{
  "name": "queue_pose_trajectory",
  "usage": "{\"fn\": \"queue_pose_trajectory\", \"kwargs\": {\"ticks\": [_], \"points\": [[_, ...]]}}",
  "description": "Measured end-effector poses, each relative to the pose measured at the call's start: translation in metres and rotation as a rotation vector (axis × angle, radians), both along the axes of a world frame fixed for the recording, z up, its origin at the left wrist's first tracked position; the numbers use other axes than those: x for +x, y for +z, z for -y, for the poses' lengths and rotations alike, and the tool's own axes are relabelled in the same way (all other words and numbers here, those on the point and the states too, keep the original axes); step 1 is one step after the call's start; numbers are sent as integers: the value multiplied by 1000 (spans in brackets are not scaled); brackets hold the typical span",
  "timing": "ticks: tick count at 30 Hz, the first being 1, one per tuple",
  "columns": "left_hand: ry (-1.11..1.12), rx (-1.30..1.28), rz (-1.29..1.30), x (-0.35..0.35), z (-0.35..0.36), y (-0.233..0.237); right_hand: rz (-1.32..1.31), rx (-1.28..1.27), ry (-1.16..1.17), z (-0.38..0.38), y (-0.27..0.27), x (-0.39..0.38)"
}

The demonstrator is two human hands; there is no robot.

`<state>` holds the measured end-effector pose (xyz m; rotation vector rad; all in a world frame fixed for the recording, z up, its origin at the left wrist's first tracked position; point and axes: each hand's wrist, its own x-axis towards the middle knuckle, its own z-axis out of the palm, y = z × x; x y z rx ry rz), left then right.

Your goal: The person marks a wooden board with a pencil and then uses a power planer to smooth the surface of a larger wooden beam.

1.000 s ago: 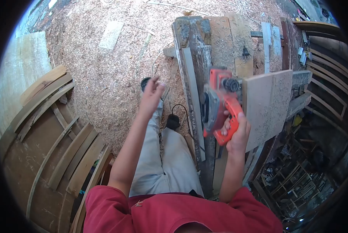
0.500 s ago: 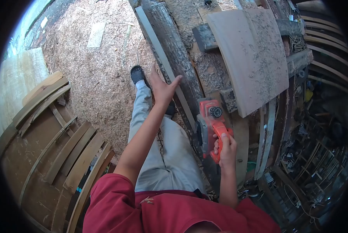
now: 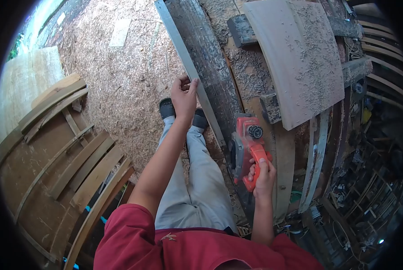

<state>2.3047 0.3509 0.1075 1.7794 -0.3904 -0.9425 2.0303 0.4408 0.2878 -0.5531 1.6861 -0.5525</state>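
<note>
1. On the dark beam [image 3: 210, 67], my right hand [image 3: 264, 177] grips the handle of the orange electric planer [image 3: 245, 141].
2. My left hand [image 3: 183, 96] pinches the grey strip [image 3: 176, 40] along the beam's edge.
3. A curved board [image 3: 300, 58] lies just beyond the planer.

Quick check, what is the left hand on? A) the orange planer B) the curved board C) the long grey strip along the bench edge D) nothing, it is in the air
C: the left hand has its fingers closed on the long grey strip, while the right hand holds the orange planer.
</note>
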Motion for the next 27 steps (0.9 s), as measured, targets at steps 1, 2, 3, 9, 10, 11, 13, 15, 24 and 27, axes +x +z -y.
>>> {"fn": "queue_pose_trajectory", "kwargs": {"ticks": [1,2,3,9,10,11,13,15,24,27], "points": [[-4,-13,-11,2,-2,-2,9,-7,-7,3,1,3],[-2,-16,-28,4,-3,-5,18,-17,-18,6,4,8],[-3,-17,-47,6,-3,-9,26,-26,-32,7,5,10],[25,15,2,-1,5,-2,58,-6,35,6,-2,3],[15,46,79,-5,9,4,59,-5,24,5,-4,2],[3,56,139,-9,15,8,59,-4,14,4,-5,1],[-23,75,256,-18,29,13,55,3,-2,1,-7,-2],[-48,3,423,-22,38,5,47,15,-13,0,-7,-5],[-83,63,658,-34,28,-4,32,0,-45,1,-5,-15],[-122,118,725,-38,24,1,38,-14,-72,-1,-7,-17]]}}
